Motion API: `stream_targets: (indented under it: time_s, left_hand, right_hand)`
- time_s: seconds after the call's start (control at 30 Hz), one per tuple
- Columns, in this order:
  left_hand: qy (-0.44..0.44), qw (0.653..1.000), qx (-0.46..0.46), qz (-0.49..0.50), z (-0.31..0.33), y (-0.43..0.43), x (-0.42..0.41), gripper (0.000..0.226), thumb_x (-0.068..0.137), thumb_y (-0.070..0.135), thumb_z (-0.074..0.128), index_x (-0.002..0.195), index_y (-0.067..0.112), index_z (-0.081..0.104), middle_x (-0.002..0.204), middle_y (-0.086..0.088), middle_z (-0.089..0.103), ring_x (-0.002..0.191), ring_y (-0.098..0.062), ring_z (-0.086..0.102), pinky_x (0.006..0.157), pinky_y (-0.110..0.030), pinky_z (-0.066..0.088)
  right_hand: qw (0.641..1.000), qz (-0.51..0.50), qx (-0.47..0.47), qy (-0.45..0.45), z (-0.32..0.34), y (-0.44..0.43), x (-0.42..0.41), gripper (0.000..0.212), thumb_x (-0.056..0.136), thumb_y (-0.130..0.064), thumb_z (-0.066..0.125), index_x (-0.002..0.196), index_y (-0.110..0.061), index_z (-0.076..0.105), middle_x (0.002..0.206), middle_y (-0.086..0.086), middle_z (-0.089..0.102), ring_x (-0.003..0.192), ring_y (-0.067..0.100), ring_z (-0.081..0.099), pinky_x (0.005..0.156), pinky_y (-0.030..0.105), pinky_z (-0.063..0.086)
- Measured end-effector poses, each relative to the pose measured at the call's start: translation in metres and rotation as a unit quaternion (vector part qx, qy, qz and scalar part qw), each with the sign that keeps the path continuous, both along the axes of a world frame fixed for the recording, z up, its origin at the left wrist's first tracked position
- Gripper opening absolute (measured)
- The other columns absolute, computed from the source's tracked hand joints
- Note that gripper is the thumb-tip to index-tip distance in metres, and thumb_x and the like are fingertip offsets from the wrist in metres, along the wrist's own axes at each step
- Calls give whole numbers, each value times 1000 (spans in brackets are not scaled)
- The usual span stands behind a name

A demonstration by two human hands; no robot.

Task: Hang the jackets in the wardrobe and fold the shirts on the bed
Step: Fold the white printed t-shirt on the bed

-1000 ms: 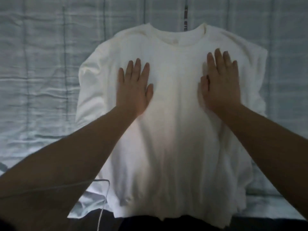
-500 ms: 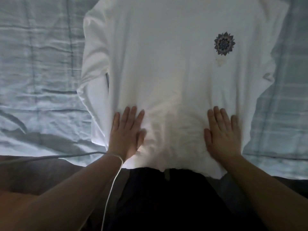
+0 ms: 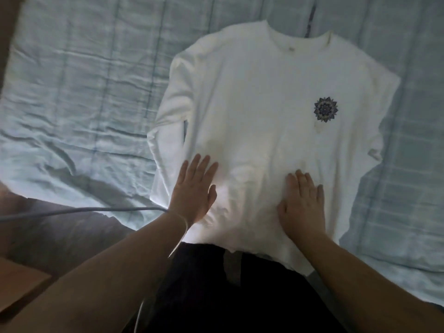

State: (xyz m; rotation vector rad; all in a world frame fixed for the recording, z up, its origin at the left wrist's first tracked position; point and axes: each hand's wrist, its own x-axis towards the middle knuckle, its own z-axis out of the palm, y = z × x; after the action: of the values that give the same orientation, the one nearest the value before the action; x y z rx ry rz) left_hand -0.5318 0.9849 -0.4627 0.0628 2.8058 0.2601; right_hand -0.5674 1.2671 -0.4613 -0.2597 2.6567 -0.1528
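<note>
From the head view, both hands are lying lower on the shirt [image 3: 264,116] than a second ago. Then they were pressing flat on the chest below the collar [image 3: 298,42]; now they are resting just above the hem [image 3: 240,246], and the emblem [image 3: 325,109] is showing. That reads as a smoothing stroke running down the front, so the shirt is probably getting flattened for folding, with no fold across the body made yet.

The left hand [image 3: 194,193] is lying open, fingers straight and slightly spread, gripping nothing. The right hand [image 3: 302,203] is likewise pressing flat, holding nothing.

The shirt is lying front up on the bed [image 3: 84,92], hem at the near edge by the person. Its long axis is running away from the person, leaning a little rightward, collar pointing to the far side. A cable [image 3: 84,210] is trailing in from the left towards the left wrist.
</note>
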Motion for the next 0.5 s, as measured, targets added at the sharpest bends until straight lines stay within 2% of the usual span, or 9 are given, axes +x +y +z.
stream_targets:
  time_s: [0.13, 0.2, 0.27, 0.4, 0.5]
  left_hand:
    - [49, 987, 52, 146, 17, -27, -25, 55, 83, 9, 62, 137, 5, 54, 146, -15, 49, 143, -34, 35, 114, -51, 33]
    - [70, 969, 63, 228, 19, -49, -30, 54, 77, 2, 62, 130, 3, 56, 132, -17, 56, 129, -37, 47, 107, -49, 40]
    - [73, 947, 70, 305, 17, -74, -29, 51, 77, 1, 63, 127, 3, 55, 123, -18, 56, 116, -38, 51, 102, -46, 42]
    - [-25, 877, 124, 464, 0, -111, -22, 44, 86, 16, 66, 124, 4, 47, 124, -19, 49, 116, -38, 47, 100, -47, 41]
    - [-95, 845, 170, 498, -9, -126, -23, 35, 85, 13, 58, 118, 7, 48, 120, -18, 50, 116, -38, 47, 101, -45, 39]
  right_hand:
    - [995, 63, -76, 19, 19, -65, -32, 66, 86, -21, 56, 148, -7, 37, 157, 15, 32, 148, 32, 23, 119, 53, 20]
    - [989, 97, -106, 27, 22, -106, -49, 64, 89, -21, 54, 149, -8, 37, 158, 13, 31, 148, 30, 23, 120, 50, 20]
    - [981, 129, -137, 39, 20, -148, -66, 62, 89, -20, 53, 148, -8, 38, 157, 12, 33, 148, 29, 24, 120, 47, 22]
    - [967, 177, -175, 58, 9, -223, -90, 64, 85, -14, 59, 146, -6, 40, 153, 14, 40, 145, 31, 30, 118, 45, 28]
    - [964, 187, -181, 60, -1, -264, -98, 72, 79, -4, 57, 148, -11, 39, 155, 14, 37, 146, 31, 27, 120, 40, 24]
